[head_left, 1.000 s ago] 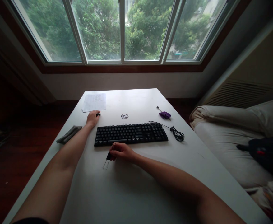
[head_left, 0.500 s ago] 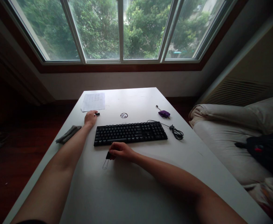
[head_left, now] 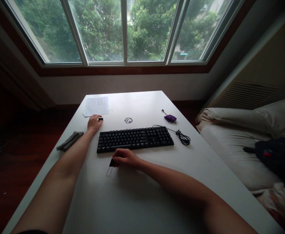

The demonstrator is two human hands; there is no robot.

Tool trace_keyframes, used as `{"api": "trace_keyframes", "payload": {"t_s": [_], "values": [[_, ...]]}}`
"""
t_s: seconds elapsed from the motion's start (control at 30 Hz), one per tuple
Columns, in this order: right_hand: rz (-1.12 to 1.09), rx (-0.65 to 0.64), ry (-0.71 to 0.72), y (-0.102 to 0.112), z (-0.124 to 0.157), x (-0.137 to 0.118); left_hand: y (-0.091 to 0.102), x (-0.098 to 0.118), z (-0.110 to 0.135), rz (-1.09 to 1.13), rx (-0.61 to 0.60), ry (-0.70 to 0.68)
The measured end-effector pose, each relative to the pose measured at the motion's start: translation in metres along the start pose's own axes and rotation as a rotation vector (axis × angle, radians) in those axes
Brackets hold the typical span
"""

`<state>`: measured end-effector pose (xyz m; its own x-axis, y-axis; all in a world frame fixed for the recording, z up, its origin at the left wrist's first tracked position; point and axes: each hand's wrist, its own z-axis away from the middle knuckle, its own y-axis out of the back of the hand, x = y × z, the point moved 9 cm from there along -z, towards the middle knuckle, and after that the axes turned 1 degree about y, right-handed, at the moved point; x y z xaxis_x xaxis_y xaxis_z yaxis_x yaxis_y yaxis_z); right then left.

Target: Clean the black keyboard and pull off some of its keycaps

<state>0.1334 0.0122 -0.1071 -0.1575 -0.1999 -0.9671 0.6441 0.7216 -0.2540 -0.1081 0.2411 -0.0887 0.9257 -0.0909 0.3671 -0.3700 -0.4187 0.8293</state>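
Observation:
A black keyboard (head_left: 134, 138) lies across the middle of the white table (head_left: 142, 195). My right hand (head_left: 124, 157) rests just in front of its near edge, fingers closed on a small black-handled wire tool (head_left: 110, 167) whose metal loops lie on the table. My left hand (head_left: 94, 122) is at the keyboard's far left, fingers curled around a small black object (head_left: 100, 119) that pokes out from the fingertips.
A sheet of paper (head_left: 96, 106) lies at the far left corner, a grey cloth (head_left: 69, 140) at the left edge. A small round item (head_left: 128, 120), a purple object (head_left: 170, 118) and the coiled keyboard cable (head_left: 182, 138) sit behind and right. A bed with bedding (head_left: 242, 143) adjoins the right.
Both hands hold the same positions. Only the view has shifted slightly.

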Motion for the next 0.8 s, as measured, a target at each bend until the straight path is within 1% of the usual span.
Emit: {"api": "trace_keyframes", "payload": {"t_s": [0.2,0.37,0.57,0.8], "values": [[-0.009,-0.005,0.009,0.002,0.000,0.003,0.000,-0.003,-0.001,0.008,0.013,0.038],[-0.009,-0.015,0.021,0.002,-0.001,0.004,-0.003,-0.005,-0.002,-0.016,0.008,0.014],[-0.016,-0.001,0.004,0.001,0.000,0.003,-0.004,-0.010,-0.003,-0.039,0.032,0.023],[-0.015,-0.008,0.010,0.001,0.001,0.000,-0.005,-0.011,-0.006,-0.058,0.039,0.022]]}}
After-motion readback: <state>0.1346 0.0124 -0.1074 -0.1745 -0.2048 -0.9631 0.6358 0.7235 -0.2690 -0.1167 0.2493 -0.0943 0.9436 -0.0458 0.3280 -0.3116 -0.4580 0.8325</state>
